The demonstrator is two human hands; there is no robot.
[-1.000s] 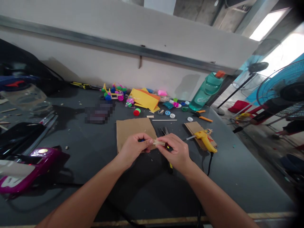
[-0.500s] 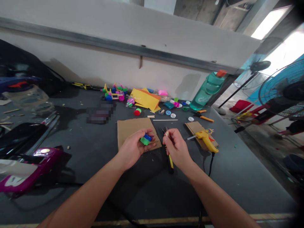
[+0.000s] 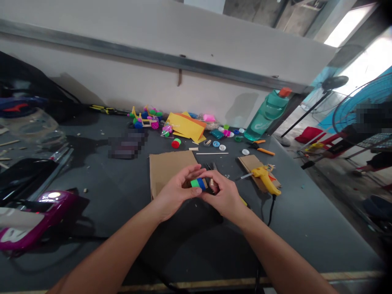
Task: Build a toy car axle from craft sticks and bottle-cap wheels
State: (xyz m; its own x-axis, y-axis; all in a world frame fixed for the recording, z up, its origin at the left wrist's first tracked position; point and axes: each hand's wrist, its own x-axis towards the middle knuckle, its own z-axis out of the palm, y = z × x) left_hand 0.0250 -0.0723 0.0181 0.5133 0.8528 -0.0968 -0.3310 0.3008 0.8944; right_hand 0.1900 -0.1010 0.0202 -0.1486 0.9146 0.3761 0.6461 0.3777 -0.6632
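Note:
A joined pair of bottle caps (image 3: 198, 183), one green and one blue, is held on its side between the thumb and fingers of my left hand (image 3: 176, 190). A small brown flat piece (image 3: 205, 183) shows against the blue end. From the other side my right hand (image 3: 225, 190) reaches in, its thumb and index finger at the caps. Small pale pieces (image 3: 213, 185), too small to name surely, sit in its curled fingers. Both hands are above the edge of a cardboard square (image 3: 165, 167). A cutter with a yellow stripe (image 3: 243, 201) lies mostly hidden below my right hand.
To the right, a yellow glue gun (image 3: 266, 179) lies on cardboard, near orange-handled pliers (image 3: 265, 151). Loose caps (image 3: 222, 148), yellow paper (image 3: 185, 125) and small colourful models (image 3: 143, 118) line the back. A green bottle (image 3: 266, 116) leans there. A purple device (image 3: 58, 208) stands left.
My hands have come together. The left hand has turned the caps and moved them right, and my right thumb and finger now meet them.

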